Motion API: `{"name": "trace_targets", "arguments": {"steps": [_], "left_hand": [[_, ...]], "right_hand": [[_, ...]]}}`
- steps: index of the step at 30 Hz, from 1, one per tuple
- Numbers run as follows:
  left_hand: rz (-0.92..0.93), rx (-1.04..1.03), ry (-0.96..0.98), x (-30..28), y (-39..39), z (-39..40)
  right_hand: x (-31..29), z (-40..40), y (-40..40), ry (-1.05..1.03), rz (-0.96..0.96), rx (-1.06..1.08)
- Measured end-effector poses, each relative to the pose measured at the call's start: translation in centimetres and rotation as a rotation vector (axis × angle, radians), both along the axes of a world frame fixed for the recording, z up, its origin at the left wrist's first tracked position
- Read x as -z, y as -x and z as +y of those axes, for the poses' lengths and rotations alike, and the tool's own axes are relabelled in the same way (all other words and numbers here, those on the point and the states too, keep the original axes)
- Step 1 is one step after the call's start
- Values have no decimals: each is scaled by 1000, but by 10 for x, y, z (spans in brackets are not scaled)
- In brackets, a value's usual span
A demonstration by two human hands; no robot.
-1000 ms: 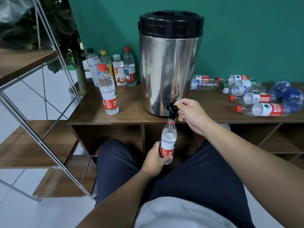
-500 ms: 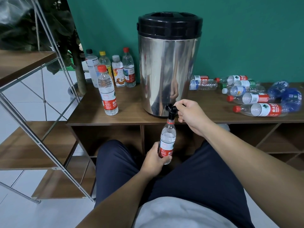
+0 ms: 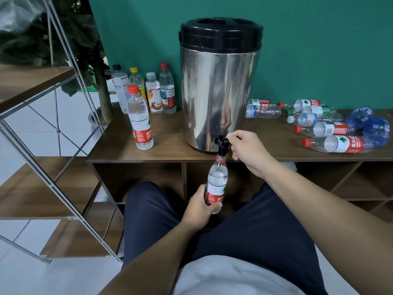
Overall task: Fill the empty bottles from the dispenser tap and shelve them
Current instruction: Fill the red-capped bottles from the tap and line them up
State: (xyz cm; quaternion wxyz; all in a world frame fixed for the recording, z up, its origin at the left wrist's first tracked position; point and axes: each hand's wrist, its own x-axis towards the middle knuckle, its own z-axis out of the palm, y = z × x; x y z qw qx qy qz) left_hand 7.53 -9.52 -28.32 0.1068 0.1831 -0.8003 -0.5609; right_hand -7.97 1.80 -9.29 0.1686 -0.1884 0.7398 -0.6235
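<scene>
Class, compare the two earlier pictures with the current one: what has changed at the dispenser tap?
Nothing visibly changed. The left hand still holds the bottle under the tap, and the right hand still grips the tap lever.

My right grip [image 3: 244, 149] covers most of the tap's lever [image 3: 230, 139], so its position cannot be told. My left grip [image 3: 201, 206] hides the lower part of the bottle [image 3: 217, 179]. Its mouth sits under the black tap spout [image 3: 221, 149], so the water level, perhaps near the shoulder, is unclear. At the desk's [image 3: 170, 150] right end, the blue bottles [image 3: 376, 133] are blurred, and the picture's edge cuts the desk off.
</scene>
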Motion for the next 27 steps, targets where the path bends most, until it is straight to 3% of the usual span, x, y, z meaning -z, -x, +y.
{"name": "trace_targets", "arguments": {"steps": [27], "left_hand": [[8, -4, -14, 1, 6, 6]], "right_hand": [[-10, 4, 2, -73, 16, -24]]}}
